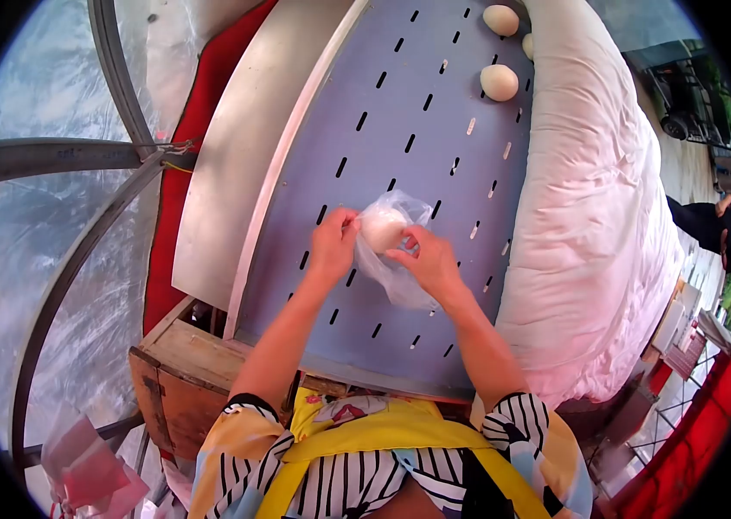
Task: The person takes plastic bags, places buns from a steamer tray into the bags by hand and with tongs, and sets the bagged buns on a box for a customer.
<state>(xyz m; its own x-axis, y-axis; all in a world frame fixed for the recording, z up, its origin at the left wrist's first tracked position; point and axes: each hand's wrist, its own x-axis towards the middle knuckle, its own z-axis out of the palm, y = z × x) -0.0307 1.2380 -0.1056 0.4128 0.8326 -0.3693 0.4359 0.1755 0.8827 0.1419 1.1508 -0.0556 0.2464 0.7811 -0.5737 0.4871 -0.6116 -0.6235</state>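
Note:
A clear thin plastic bag [407, 281] hangs over the blue slotted board, with a round, pale bun [383, 230] inside or at its mouth. On the bun's left side, my left hand [333, 245] pinches the bag's edge between thumb and fingers. My right hand [428, 259] has its fingers curled in a pinch on the bag at the right of the bun. The loose lower part of the bag droops between my wrists. Farther up the board lie two more pale buns [499, 83], and a third is partly hidden by the quilt.
The slotted blue board [365, 164] has a raised pale rim on its left. A thick white quilt [590, 208] lies along its right side. A wooden box [184, 372] stands at the near left, beside metal poles [54, 154] and plastic sheeting. Another person [716, 223] is at the far right.

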